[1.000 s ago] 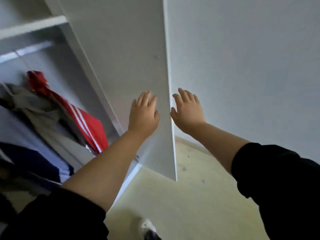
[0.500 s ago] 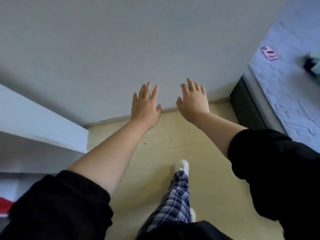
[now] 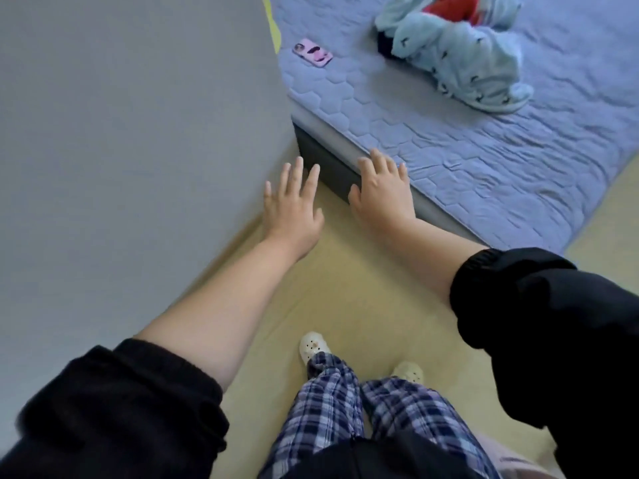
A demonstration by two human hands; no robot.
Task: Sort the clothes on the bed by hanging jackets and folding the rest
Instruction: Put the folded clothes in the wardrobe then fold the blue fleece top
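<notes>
Both hands are flat with fingers spread and hold nothing. The left hand (image 3: 292, 205) is over the floor, and the right hand (image 3: 382, 191) is at the edge of the bed (image 3: 484, 174). The pile of clothes (image 3: 460, 60) lies farther up the bed, off to the right, so the right hand is closer.

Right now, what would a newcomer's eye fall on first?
The left hand and right hand stretch forward, open and empty, by the near corner of the bed. Farther back on it lies a crumpled heap of pale blue clothes with red showing, and a pink phone near the wall.
</notes>
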